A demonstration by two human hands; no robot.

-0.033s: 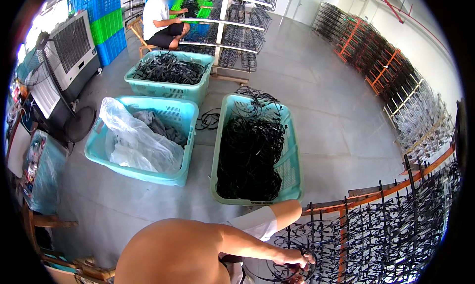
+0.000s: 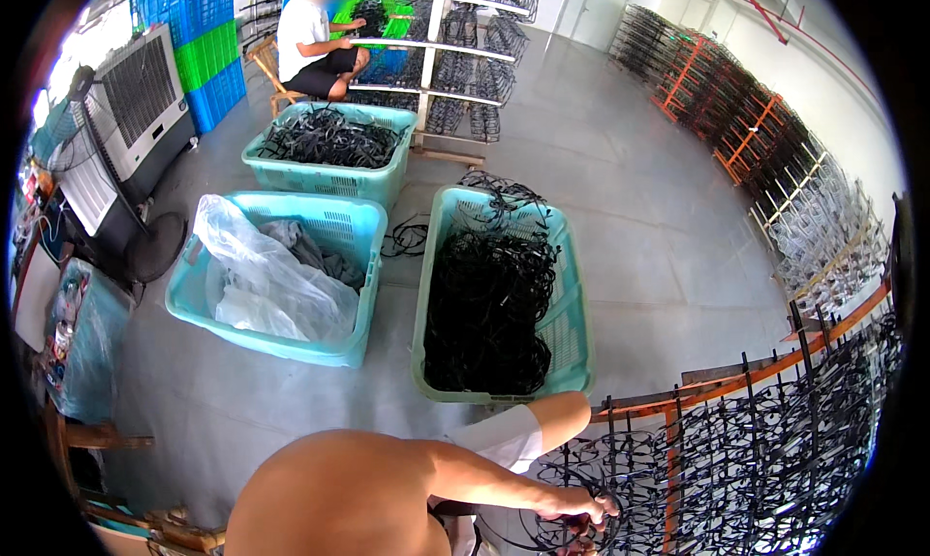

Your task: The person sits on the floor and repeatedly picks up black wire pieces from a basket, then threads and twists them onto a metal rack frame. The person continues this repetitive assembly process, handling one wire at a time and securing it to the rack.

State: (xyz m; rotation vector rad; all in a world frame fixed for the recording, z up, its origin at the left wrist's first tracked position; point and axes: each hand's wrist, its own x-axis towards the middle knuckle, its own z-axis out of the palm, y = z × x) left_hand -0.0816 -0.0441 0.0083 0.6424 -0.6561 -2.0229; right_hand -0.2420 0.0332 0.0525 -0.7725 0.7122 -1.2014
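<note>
My left hand point(image 2: 579, 506) is at the lower right, its arm stretched across my lap. Its fingers are curled together on a thin black cable coil point(image 2: 528, 532), whose loops spread around the hand. Only a small part of my right hand point(image 2: 579, 548) shows, just below the left at the picture's lower edge; its fingers are mostly hidden. Both hands are beside a rack point(image 2: 668, 469) hung with many thin black loops. In front of my knee stands a turquoise basket point(image 2: 578, 348) heaped with tangled black cables point(image 2: 494, 309).
A turquoise basket point(image 2: 179, 299) holds clear plastic and grey cloth. Behind it, another basket point(image 2: 325, 180) is full of black strips. A seated person point(image 2: 315, 43) works at a white-barred rack point(image 2: 431, 62). A fan point(image 2: 155, 246) stands left; loaded racks point(image 2: 736, 120) line the right wall.
My hands stay at nearly the same place beside the rack, with only slight finger movement. The seated person's posture is almost unchanged.
</note>
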